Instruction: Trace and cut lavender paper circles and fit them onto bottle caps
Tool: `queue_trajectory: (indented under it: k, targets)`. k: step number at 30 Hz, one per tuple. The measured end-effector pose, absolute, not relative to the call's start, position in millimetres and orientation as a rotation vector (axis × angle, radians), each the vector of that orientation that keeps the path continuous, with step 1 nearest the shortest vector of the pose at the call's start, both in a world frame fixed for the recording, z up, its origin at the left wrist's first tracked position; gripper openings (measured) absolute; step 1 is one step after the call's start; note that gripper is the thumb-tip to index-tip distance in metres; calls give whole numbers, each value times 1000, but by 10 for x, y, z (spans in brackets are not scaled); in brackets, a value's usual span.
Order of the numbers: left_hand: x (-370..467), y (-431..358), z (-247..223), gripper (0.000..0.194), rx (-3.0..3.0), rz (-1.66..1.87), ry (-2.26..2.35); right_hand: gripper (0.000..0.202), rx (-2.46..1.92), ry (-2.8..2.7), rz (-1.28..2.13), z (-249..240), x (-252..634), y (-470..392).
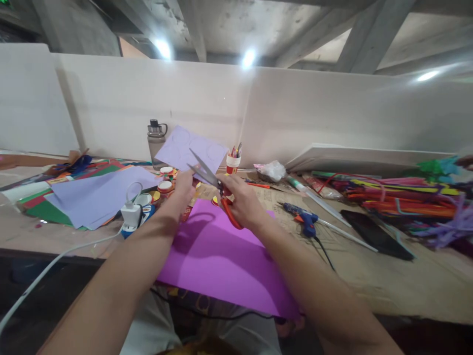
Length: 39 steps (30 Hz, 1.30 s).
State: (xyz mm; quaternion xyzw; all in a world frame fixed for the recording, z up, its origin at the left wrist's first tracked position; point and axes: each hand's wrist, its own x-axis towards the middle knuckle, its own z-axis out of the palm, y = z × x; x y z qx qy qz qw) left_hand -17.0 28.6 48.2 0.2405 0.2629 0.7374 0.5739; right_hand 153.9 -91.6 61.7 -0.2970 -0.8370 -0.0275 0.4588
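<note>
My right hand [239, 199] is closed round the red handles of a pair of scissors [207, 172], whose blades stand apart and point up to the left. In my left hand [185, 190] is a lavender paper sheet [185, 146], raised and tilted, with several faint circles drawn on it. The fingers of this hand are closed at the sheet's lower edge. The scissor blades lie in front of the sheet as I see it; whether they touch it I cannot tell. Below both hands a bright purple sheet [225, 261] lies at the table's front edge and juts over it.
At left are stacked coloured papers [99, 195] and a white plug adapter [131, 214] with its cable. A water bottle [155, 143] and a cup of pencils [233, 161] stand behind. To the right lie a glue gun [305, 217], a dark phone-like slab [375, 234] and pipe cleaners [406, 204].
</note>
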Motion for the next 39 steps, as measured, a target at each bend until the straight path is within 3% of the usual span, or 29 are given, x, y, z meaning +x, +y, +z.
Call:
queue_trajectory:
  k: [7,11,20,39]
  targets:
    - [-135,187,509,28,657,1740,650,36,-1072,-1751,102,503,1777,-579]
    - [-167,152,595,37,635,1796,630,40,-1174,-1622,280,452,1854,-466]
    - [-226,165,612,40,616,1772,582,29,-1373,-1779,419,486,1901,-452]
    - [-241,134,624,53,685,1618,518,13,-1277,-1924,710,641,1784,-683]
